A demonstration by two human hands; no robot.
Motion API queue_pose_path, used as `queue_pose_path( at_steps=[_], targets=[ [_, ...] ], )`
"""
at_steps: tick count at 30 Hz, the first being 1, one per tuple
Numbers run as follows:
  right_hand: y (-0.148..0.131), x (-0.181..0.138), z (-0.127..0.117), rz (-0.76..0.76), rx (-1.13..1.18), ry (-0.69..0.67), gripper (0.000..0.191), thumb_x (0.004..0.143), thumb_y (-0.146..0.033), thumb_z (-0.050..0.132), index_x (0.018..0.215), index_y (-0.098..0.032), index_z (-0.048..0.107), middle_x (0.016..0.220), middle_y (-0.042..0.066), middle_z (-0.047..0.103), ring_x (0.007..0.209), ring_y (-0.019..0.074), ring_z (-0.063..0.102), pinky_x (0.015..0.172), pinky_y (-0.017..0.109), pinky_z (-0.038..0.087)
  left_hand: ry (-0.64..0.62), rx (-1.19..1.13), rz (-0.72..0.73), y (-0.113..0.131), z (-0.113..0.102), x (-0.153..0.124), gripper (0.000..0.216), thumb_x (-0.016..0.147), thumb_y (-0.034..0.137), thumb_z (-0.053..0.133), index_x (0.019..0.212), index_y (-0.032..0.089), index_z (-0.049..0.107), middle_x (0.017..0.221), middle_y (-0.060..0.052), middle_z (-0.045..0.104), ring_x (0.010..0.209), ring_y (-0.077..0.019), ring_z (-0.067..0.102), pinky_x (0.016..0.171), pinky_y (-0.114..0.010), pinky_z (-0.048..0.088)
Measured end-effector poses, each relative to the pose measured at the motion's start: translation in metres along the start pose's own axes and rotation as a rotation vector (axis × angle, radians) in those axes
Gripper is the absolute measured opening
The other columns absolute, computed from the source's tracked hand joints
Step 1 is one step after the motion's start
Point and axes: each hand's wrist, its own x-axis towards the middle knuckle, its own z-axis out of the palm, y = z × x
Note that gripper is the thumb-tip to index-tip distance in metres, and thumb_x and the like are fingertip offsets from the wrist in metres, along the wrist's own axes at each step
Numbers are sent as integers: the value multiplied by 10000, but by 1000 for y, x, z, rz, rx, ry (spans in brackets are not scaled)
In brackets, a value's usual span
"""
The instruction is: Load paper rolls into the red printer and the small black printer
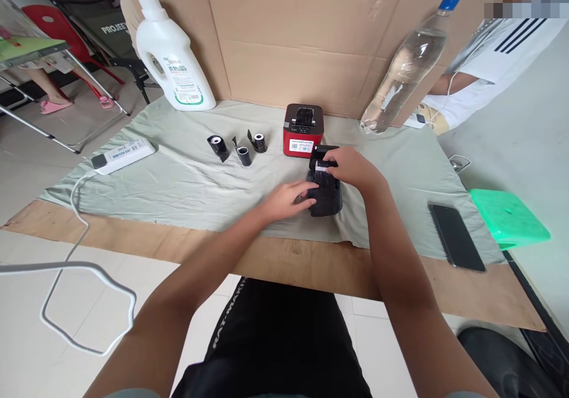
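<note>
A small black printer-like device (326, 199), with what looks like a raised lid, lies on the cloth in front of me. My left hand (288, 201) is at its left side, index finger and thumb reaching over its top. My right hand (349, 167) is at the device's far end, fingers closed around a small dark part with a whitish face; the fingers partly cover it. Just behind stands a red and black box-shaped printer (302, 134). To the left are several small black rolls, one of them a roll with a white core (259, 143).
A white detergent bottle (173, 66) stands back left, near a white power strip (127, 155). A cardboard panel (288, 37) closes off the back. A clear bottle (406, 69) leans at right; a phone (456, 237) lies near the right edge, beside a green stool (509, 214). Other people are beyond.
</note>
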Motion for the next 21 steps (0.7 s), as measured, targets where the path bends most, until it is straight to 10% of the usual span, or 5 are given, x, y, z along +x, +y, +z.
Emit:
queue_pose_path(
  at_steps=[21],
  targets=[
    [-10, 9, 21, 180, -91, -64, 202, 792, -153, 689, 981, -193, 752, 1149, 93, 747, 1007, 265, 667, 760, 326, 461, -132, 181, 18, 12, -6, -2, 638, 972, 608, 575, 1493, 244, 526, 1138, -89, 722, 966, -256, 715, 817, -314, 491]
  ],
)
